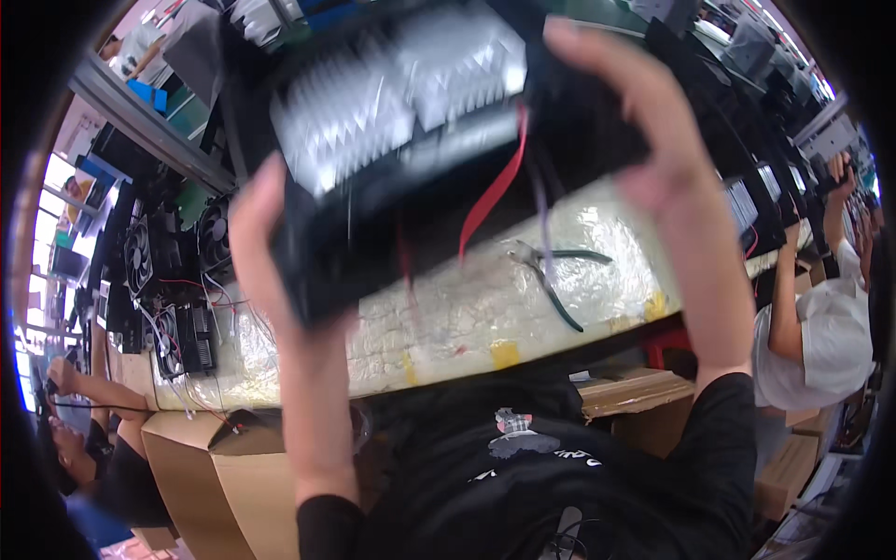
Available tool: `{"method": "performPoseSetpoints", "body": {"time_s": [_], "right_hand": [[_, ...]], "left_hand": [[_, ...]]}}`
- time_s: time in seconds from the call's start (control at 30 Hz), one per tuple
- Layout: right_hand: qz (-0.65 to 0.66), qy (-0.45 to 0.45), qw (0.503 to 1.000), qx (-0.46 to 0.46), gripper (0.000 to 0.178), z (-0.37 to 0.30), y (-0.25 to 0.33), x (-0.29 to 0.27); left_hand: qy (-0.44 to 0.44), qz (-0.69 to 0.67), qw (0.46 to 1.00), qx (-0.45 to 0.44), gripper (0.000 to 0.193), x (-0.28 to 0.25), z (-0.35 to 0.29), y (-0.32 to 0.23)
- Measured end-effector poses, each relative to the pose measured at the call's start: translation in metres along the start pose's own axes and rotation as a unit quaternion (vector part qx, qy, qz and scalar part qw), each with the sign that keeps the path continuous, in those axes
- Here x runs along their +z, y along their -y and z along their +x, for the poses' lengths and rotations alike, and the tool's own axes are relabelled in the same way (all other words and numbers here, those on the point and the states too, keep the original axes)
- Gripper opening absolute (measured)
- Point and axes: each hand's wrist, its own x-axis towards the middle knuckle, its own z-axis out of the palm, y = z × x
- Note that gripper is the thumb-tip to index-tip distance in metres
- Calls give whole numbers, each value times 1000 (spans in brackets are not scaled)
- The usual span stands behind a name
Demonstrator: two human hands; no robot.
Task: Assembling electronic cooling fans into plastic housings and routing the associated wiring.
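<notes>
Housing (327, 245) between hands (667, 131), fins (347, 121) inside

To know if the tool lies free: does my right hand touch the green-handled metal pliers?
Apart: the head view shows shiny, wrapped bench surface between the right hand and the green-handled metal pliers.

The desk (439, 322) before you had a crinkled, shiny clear covering (621, 224), with patches of yellow tape (505, 354) along its near edge. Pliers (560, 253) with dark green handles lay open near that edge, right of its middle. Wired black fans (138, 254) crowded its left end; dark units with silvery faces (744, 205) stood toward its right.
</notes>
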Motion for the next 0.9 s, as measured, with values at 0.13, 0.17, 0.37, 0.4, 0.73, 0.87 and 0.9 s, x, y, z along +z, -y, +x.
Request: {"method": "performPoseSetpoints", "body": {"time_s": [0.13,0.17,0.37,0.4,0.73,0.87,0.9], "right_hand": [[-7,-43,976,215,15,154,29,-53],[-107,-58,968,219,14,190,3,-94],[-265,-159,895,321,29,269,-119,-188],[-269,-155,894,322,29,275,-135,-212],[-586,-190,784,74,53,272,-155,-238],[-504,-160,849,-4,54,282,-132,-181],[-469,-128,873,-24,52,279,-126,-170]], "left_hand": [[-32,75,996,-33,25,2,174,21],[-70,93,992,-41,25,-5,215,49],[-74,57,993,-69,30,-59,335,212],[-78,45,993,-74,47,-63,341,228],[-306,730,566,232,103,-144,353,162],[-243,755,606,-51,93,-253,391,78],[-229,750,611,-108,95,-258,394,82]]}}
